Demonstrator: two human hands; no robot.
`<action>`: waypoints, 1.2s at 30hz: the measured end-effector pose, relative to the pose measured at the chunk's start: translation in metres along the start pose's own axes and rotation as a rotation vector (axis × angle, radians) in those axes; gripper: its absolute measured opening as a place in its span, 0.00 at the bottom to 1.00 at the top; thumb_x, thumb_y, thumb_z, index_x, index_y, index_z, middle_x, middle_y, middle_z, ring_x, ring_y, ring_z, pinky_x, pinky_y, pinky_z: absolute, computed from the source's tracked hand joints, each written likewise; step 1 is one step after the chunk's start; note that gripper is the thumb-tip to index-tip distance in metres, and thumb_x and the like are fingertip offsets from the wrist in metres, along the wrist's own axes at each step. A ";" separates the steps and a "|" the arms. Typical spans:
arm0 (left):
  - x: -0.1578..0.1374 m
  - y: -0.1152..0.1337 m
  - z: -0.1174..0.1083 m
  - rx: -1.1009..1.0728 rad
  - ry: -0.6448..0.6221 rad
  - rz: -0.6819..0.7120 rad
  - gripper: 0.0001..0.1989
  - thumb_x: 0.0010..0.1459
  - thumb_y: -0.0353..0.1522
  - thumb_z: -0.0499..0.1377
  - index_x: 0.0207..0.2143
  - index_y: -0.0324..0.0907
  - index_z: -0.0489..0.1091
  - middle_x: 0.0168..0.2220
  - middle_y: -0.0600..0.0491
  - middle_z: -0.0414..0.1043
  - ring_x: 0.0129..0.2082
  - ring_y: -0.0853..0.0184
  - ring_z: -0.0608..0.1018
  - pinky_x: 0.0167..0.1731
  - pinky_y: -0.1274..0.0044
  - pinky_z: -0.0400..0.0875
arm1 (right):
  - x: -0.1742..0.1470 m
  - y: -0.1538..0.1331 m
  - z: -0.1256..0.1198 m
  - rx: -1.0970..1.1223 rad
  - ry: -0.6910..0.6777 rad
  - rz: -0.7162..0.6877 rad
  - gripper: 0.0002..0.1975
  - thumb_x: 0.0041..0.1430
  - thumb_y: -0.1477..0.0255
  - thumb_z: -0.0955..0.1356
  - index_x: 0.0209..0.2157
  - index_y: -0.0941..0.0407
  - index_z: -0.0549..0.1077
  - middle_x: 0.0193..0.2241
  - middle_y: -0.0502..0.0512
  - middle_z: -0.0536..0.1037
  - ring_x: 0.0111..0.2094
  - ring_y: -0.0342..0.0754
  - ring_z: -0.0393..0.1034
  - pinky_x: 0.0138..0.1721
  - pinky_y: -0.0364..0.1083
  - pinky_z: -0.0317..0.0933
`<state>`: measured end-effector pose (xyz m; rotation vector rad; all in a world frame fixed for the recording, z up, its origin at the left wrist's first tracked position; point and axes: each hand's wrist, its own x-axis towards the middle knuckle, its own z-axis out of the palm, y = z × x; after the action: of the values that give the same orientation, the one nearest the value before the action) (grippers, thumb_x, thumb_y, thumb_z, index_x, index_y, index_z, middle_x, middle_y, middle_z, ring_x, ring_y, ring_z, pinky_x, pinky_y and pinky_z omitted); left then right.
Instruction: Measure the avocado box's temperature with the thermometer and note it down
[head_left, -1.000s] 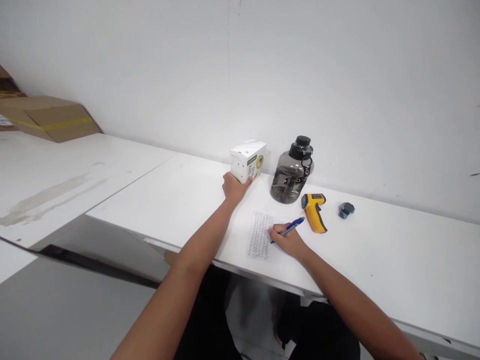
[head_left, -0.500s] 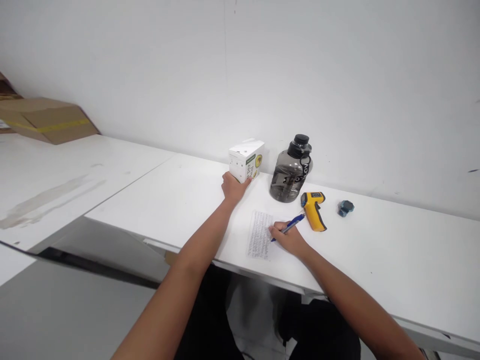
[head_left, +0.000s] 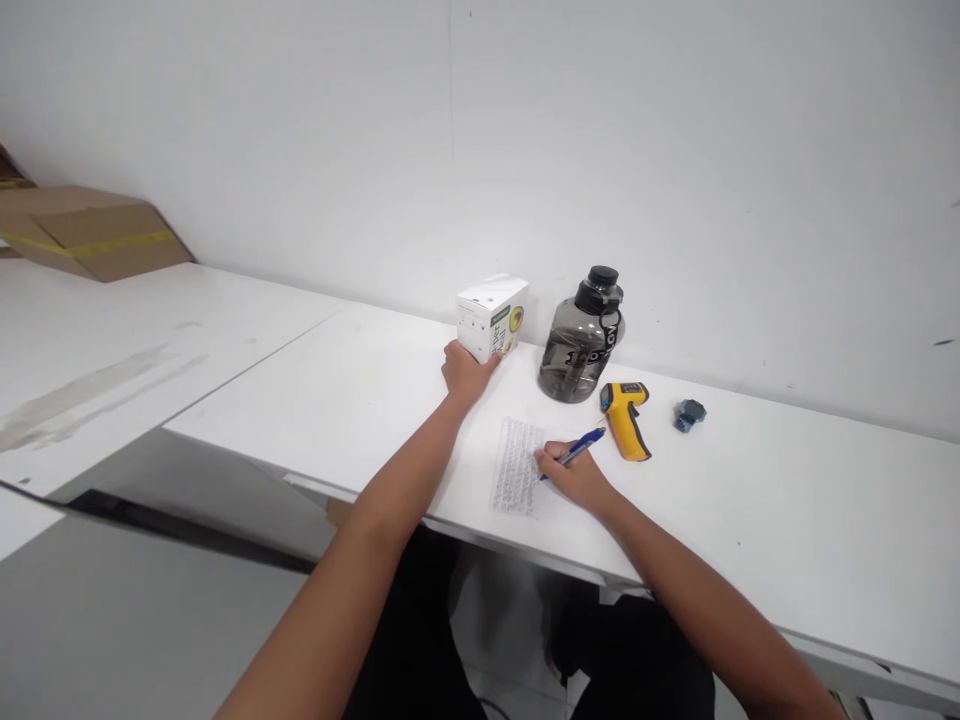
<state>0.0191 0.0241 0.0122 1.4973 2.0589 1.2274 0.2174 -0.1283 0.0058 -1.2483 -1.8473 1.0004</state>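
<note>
My left hand [head_left: 466, 372] is closed around the lower front of a white box [head_left: 493, 312] with an avocado picture on its side; the box stands upright on the table near the wall. A blue pen [head_left: 574, 450] is pinched in my right hand [head_left: 576, 475], its tip pointing down at the right edge of a sheet of paper [head_left: 517, 468] covered in rows of small dark writing. The writing is too small to read. Just beyond my right hand lies a yellow and black infrared thermometer gun [head_left: 626, 422].
Behind the thermometer gun stands a large grey see-through water jug [head_left: 581, 345] with a black cap. A dark teal wristwatch [head_left: 688, 414] lies to the right. A taped cardboard box [head_left: 94, 235] sits at the far left on the white table [head_left: 810, 510], which meets the wall.
The view has shifted very slightly. My left hand stays on the box, and my right hand keeps the pen at the paper's right edge with hardly any movement.
</note>
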 end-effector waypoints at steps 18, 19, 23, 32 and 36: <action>0.001 -0.002 0.001 -0.008 -0.003 -0.006 0.33 0.47 0.51 0.65 0.47 0.46 0.54 0.51 0.45 0.63 0.55 0.52 0.70 0.52 0.62 0.65 | 0.002 0.000 -0.004 -0.010 0.173 0.052 0.20 0.59 0.60 0.64 0.17 0.53 0.62 0.17 0.48 0.67 0.24 0.45 0.64 0.29 0.44 0.59; 0.001 -0.001 0.000 -0.010 -0.004 -0.005 0.33 0.47 0.50 0.65 0.47 0.46 0.54 0.51 0.45 0.63 0.56 0.53 0.69 0.52 0.62 0.65 | 0.003 0.000 -0.005 -0.026 0.258 0.048 0.19 0.60 0.60 0.64 0.18 0.53 0.64 0.18 0.49 0.69 0.25 0.47 0.65 0.30 0.45 0.60; 0.000 0.000 -0.002 -0.012 -0.001 0.001 0.32 0.48 0.50 0.64 0.47 0.46 0.54 0.52 0.44 0.64 0.57 0.52 0.69 0.52 0.62 0.65 | 0.007 0.006 -0.009 -0.213 0.348 -0.156 0.11 0.61 0.63 0.65 0.33 0.54 0.75 0.31 0.55 0.75 0.32 0.49 0.70 0.36 0.47 0.63; 0.002 0.000 -0.002 0.013 -0.011 0.014 0.32 0.47 0.50 0.64 0.46 0.45 0.54 0.51 0.42 0.68 0.54 0.50 0.73 0.50 0.62 0.66 | 0.010 0.028 -0.013 -0.505 0.200 -0.284 0.19 0.63 0.78 0.58 0.52 0.52 0.71 0.43 0.58 0.73 0.40 0.50 0.73 0.39 0.47 0.69; 0.002 0.000 -0.003 0.022 -0.008 0.009 0.32 0.48 0.51 0.63 0.46 0.45 0.54 0.51 0.42 0.69 0.54 0.50 0.73 0.50 0.61 0.66 | 0.011 0.027 -0.011 -0.543 0.157 -0.293 0.19 0.66 0.73 0.58 0.56 0.53 0.69 0.44 0.58 0.76 0.42 0.51 0.74 0.40 0.47 0.69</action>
<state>0.0165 0.0241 0.0148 1.5202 2.0688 1.2039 0.2349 -0.1094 -0.0114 -1.2559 -2.1693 0.2364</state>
